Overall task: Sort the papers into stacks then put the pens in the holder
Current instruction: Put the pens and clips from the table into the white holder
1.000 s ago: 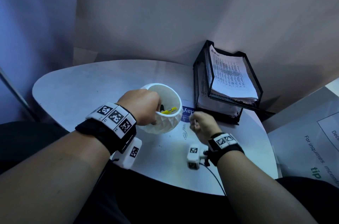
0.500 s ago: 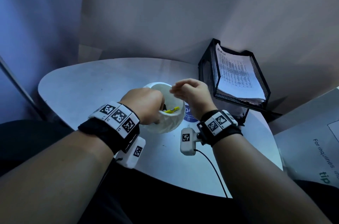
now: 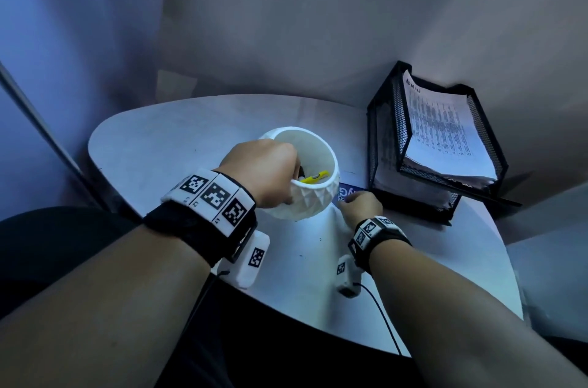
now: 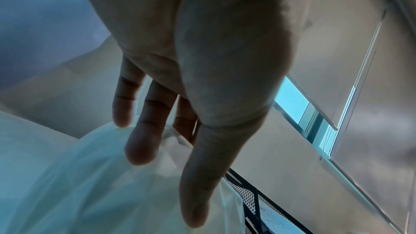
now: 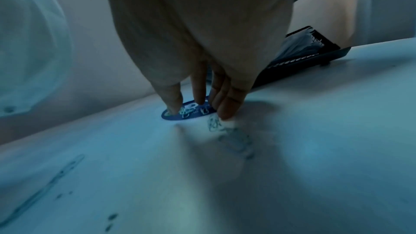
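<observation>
White holder [image 3: 313, 193] gripped at rim by left hand [image 3: 261, 173]; right hand [image 3: 361, 206] fingertips press blue sticker [image 5: 189, 113].

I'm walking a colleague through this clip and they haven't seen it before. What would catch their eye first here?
First the white faceted holder at the middle of the table, tipped in the left hand, with a yellow pen inside. Next the black mesh tray of printed papers at the far right. Then the right hand, fingertips down on a blue sticker beside the holder.
</observation>
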The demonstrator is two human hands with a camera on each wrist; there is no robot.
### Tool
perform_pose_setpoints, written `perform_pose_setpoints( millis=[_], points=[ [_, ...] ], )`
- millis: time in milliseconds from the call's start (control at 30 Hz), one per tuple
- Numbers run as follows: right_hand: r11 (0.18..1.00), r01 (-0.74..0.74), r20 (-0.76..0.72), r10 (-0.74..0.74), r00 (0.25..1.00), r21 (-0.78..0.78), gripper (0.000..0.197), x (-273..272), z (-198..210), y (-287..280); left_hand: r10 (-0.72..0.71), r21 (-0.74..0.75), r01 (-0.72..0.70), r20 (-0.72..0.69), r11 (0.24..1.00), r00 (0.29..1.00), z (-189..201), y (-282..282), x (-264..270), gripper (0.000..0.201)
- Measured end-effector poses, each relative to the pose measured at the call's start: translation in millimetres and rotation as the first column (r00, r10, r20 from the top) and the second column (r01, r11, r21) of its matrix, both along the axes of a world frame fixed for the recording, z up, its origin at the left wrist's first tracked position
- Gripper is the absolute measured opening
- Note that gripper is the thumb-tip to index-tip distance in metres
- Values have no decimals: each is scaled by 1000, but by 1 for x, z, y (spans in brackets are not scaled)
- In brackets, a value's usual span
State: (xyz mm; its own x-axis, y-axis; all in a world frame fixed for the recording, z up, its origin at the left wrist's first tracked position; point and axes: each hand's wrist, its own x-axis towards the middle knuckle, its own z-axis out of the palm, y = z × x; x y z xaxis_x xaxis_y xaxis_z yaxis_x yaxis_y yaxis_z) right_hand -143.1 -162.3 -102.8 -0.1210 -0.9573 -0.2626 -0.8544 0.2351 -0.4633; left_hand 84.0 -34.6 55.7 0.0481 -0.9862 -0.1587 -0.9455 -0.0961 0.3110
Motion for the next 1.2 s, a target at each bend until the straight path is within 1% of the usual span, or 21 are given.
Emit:
perform_pose_setpoints(
  millis=[67,100,133,167,233,333,500,633,767,800,867,933,1033,1200],
  points=[
    [1000,-29,-91,29,995,0,21,5,-5,-2,8,5,-8,2,1000,1000,-1,-1,0,15],
    [999,-47,-120,48,992,10,17,6,-6,-5,9,7,-9,6,1000,1000,-2,-1,0,16],
    [998,-56,-133,58,989,23,12,6,-7,-6,8,9,-8,11,1000,1000,-2,-1,0,16],
    [998,-62,-137,65,988,27,12,5,-7,-7,6,9,-7,14,1000,1000,-2,-2,-1,15],
    [996,-82,-151,86,985,36,18,1,-5,-8,3,12,-3,13,1000,1000,-3,-3,-1,16],
    [996,-87,-128,91,988,32,20,-3,0,-4,-1,24,1,11,1000,1000,-3,-4,-3,20],
    [999,-28,-80,25,996,-30,21,-11,2,3,5,23,-5,7,1000,1000,-4,-3,-4,22],
    [1000,-20,-43,20,999,-2,19,-14,3,7,10,33,-10,14,999,1000,-4,-2,-4,20],
    [999,26,19,-26,999,37,20,-19,2,9,13,43,-13,7,999,1000,-3,-2,-4,19],
    [999,10,28,-11,1000,35,23,-19,1,9,12,42,-12,6,999,1000,-2,-2,-3,18],
    [996,-88,34,88,996,24,29,-16,1,10,12,35,-12,-1,999,1000,-2,-2,-2,17],
    [985,-173,0,173,985,8,31,-11,0,11,8,27,-8,-2,1000,1000,-2,-2,-3,17],
    [984,-176,-36,176,984,-13,19,-6,1,9,9,31,-9,-3,999,1000,-3,-3,-3,19],
    [985,-171,-30,172,985,23,13,-5,2,9,6,34,-6,-6,999,1000,-2,-3,-3,21]
  ],
)
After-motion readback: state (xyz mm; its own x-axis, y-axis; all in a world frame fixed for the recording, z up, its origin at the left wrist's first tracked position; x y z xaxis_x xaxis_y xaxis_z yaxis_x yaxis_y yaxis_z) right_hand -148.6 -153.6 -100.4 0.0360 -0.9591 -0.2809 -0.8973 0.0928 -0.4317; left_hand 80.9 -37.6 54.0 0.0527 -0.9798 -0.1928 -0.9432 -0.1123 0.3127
